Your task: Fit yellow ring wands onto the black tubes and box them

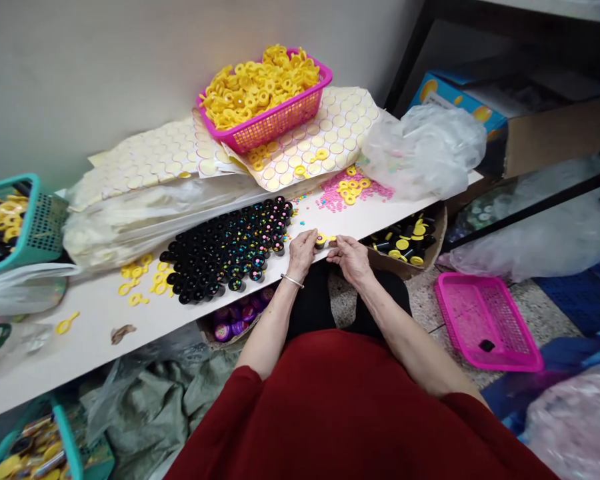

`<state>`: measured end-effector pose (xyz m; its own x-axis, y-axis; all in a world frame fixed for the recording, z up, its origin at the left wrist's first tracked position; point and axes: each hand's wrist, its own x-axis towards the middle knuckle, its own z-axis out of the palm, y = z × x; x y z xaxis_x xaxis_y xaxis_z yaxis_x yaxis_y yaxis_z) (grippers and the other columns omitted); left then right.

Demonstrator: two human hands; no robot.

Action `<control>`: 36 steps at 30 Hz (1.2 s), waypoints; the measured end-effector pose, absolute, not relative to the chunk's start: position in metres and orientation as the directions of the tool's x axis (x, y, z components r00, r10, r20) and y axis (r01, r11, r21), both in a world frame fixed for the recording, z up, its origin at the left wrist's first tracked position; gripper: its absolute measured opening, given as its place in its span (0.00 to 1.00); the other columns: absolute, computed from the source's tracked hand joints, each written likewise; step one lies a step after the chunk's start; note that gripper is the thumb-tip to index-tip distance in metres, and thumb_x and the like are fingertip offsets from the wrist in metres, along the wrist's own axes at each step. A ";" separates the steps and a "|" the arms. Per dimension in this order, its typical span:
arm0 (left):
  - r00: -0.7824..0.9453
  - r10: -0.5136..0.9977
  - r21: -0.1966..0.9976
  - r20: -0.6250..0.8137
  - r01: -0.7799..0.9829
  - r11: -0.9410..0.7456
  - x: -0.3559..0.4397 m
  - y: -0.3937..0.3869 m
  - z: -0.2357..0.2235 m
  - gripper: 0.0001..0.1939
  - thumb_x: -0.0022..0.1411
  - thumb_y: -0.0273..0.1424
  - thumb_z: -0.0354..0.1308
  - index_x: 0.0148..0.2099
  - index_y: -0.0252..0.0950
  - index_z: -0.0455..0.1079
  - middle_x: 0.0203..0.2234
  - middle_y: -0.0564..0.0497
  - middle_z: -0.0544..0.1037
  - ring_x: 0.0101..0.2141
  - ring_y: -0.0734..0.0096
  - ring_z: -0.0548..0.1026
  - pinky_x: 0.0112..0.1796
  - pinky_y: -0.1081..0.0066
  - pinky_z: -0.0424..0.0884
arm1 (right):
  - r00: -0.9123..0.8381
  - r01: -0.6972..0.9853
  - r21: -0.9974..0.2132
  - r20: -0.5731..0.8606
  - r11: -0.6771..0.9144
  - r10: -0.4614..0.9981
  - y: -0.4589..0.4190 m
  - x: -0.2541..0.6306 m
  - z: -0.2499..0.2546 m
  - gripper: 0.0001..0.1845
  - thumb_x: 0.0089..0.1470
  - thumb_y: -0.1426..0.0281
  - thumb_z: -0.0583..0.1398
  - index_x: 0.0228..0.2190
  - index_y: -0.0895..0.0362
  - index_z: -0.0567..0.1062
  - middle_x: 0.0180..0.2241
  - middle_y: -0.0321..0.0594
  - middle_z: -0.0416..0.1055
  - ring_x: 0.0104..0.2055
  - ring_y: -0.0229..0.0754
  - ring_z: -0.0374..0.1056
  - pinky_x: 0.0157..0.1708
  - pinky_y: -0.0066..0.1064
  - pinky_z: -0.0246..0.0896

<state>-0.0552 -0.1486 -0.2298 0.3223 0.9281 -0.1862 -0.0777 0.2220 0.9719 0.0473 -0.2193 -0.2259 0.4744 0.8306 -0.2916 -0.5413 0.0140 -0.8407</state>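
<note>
At the shelf's front edge, my left hand [303, 255] is closed on a small black cup [320, 245]. A yellow ring piece with a short stem [332, 238] sits at the cup's top, and my right hand [351, 260] pinches near the end of its stem. Whether the ring is seated in the cup or only resting on it is too small to tell. Left of my hands stand many black cups [215, 257] in close rows, the nearer ones holding coloured beads. Pink beads [333, 193] with several yellow rings [351, 190] lie beyond my hands.
A pink basket [280, 123] heaped with yellow rings stands on sticker sheets [145, 160] at the back. Below the shelf edge, a carton [430, 257] holds black and yellow pieces. A teal basket [45, 220] is far left; another pink basket [523, 333] lies on the floor.
</note>
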 end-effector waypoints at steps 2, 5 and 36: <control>0.359 0.916 0.976 -0.176 -0.055 0.209 -0.058 -0.149 -0.230 0.26 0.42 0.42 0.67 0.41 0.30 0.70 0.20 0.58 0.67 0.18 0.85 0.60 0.18 0.80 0.53 | 0.467 -0.534 -0.845 -0.277 0.019 0.840 -0.217 0.048 -0.227 0.18 0.39 0.60 0.68 0.28 0.58 0.71 0.25 0.33 0.72 0.19 0.30 0.66 0.19 0.23 0.67; 0.401 0.900 0.979 -0.171 -0.032 0.200 -0.057 -0.150 -0.230 0.34 0.30 0.36 0.73 0.43 0.29 0.69 0.18 0.60 0.64 0.20 0.84 0.60 0.21 0.79 0.55 | 0.476 -0.503 -0.864 -0.244 0.034 0.845 -0.213 0.050 -0.229 0.17 0.39 0.60 0.68 0.27 0.58 0.73 0.21 0.32 0.72 0.17 0.30 0.65 0.18 0.24 0.66; 0.709 0.329 0.406 0.624 0.066 -0.911 -0.061 -0.221 -0.202 0.14 0.64 0.36 0.45 0.32 0.36 0.68 0.30 0.48 0.76 0.34 0.70 0.69 0.39 0.66 0.63 | 0.108 -0.078 -0.989 -0.134 -0.126 0.985 -0.299 0.082 -0.192 0.32 0.30 0.62 0.73 0.41 0.53 0.76 0.37 0.37 0.74 0.38 0.41 0.71 0.39 0.32 0.70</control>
<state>-0.0611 -0.2210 -0.2021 0.7090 0.3292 0.6236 0.0661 -0.9115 0.4060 0.0823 -0.2985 -0.1924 0.1084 0.9851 -0.1339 -0.0780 -0.1258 -0.9890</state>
